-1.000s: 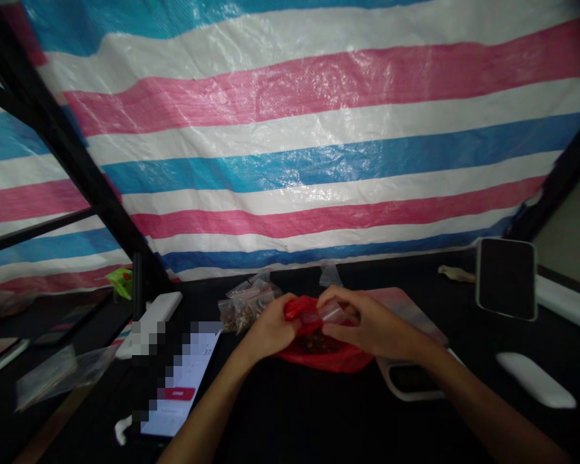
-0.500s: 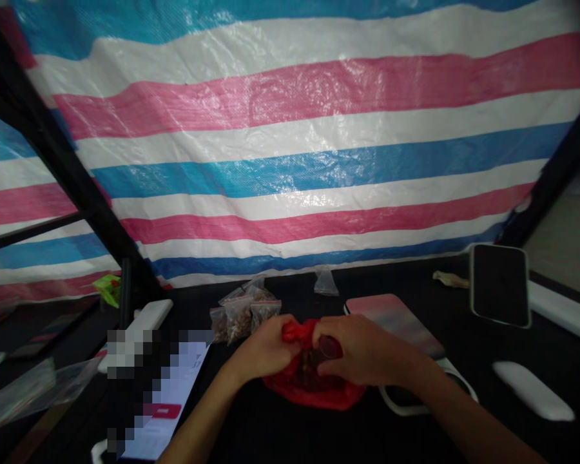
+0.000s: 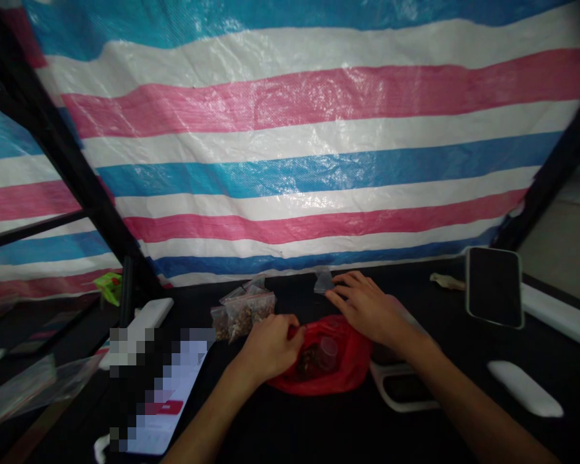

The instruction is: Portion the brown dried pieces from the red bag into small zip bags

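A red plastic bag (image 3: 341, 385) lies open on the dark table, with small brown pieces (image 3: 308, 364) and a clear round cup (image 3: 327, 352) inside. My left hand (image 3: 272, 346) is closed on the bag's left rim, fingers curled inward. Beyond the bag, my right hand (image 3: 362, 304) stretches out, open, its fingertips at a small clear zip bag (image 3: 323, 281) near the back edge. Whether they touch it I cannot tell. Several zip bags (image 3: 241, 317) filled with brown pieces are heaped just behind my left hand.
A lit phone (image 3: 162, 409) lies at left, near a white bar-shaped object (image 3: 149, 322). To the right are a white-rimmed object (image 3: 391, 393), a dark-screened device (image 3: 493, 287) and a white rounded object (image 3: 525, 388). Striped sheeting (image 3: 319, 148) hangs behind the table.
My right hand has let go of the clear cup, now in the red bag, and moved back toward the small zip bag. The red bag's mouth is wider.
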A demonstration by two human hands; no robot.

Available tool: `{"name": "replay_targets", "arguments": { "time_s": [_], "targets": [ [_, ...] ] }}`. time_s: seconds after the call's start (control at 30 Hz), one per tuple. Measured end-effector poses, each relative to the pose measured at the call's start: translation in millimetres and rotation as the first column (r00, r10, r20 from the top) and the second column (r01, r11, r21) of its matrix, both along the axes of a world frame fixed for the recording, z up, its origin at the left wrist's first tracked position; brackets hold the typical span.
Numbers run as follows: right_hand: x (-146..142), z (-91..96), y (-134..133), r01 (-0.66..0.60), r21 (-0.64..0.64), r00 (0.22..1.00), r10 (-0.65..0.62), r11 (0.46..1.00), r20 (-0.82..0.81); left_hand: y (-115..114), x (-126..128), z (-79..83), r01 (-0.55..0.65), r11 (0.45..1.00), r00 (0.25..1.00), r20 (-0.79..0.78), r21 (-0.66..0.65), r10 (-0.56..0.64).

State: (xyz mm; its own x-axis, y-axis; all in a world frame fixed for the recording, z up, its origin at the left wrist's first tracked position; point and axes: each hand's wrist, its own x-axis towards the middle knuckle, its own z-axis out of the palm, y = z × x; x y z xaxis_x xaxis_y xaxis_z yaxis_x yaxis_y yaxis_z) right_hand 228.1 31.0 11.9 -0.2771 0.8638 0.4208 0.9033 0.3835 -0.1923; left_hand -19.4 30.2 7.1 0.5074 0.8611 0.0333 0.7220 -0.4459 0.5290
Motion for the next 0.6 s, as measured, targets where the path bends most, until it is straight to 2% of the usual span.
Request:
{"name": "replay_targets", "arguments": {
  "time_s": [0.1, 0.2, 0.3, 0.37, 0.43, 0.53, 0.6],
  "targets": [
    [0.9, -4.5, 11.0, 0.007, -0.075, 0.993, 0.002, 0.997, 0.114, 4.8, 1.3, -3.3, 0.036, 0.998, 0.976, 0.213, 0.047, -0.045],
    [-0.4, -5.7, 18.8, 0.006, -0.112, 0.989, 0.01, 0.994, 0.146, 11.0, 2.0, -5.4, 0.115, 0.991, 0.893, 0.43, 0.075, -0.136],
    [1.1, -4.1, 19.7, 0.011, -0.109, 0.992, 0.003, 0.994, 0.13, 15.6, 0.9, -6.5, 0.105, 0.991, 0.842, 0.522, 0.088, -0.135],
    [2.3, -0.4, 15.3, -0.015, -0.089, 0.998, 0.02, 0.996, 0.057, 16.3, -0.2, -6.9, 0.05, 0.987, 0.849, 0.514, 0.155, -0.124],
    [0.4, 5.5, 7.6, -0.097, -0.066, 0.992, 0.092, 0.993, -0.084, 14.8, -0.6, -6.8, -0.008, 0.958, 0.896, 0.428, 0.287, -0.121],
    [-12.0, 16.4, -7.3, -0.272, -0.054, 0.924, 0.245, 0.961, -0.295, 9.4, 0.8, -5.8, -0.019, 0.864, 0.968, 0.226, 0.503, -0.11],
    [-24.4, 22.5, -17.0, -0.343, -0.058, 0.883, 0.301, 0.938, -0.359, 6.1, 2.1, -4.6, -0.05, 0.796, 0.984, 0.164, 0.604, -0.062]
  ]
}}
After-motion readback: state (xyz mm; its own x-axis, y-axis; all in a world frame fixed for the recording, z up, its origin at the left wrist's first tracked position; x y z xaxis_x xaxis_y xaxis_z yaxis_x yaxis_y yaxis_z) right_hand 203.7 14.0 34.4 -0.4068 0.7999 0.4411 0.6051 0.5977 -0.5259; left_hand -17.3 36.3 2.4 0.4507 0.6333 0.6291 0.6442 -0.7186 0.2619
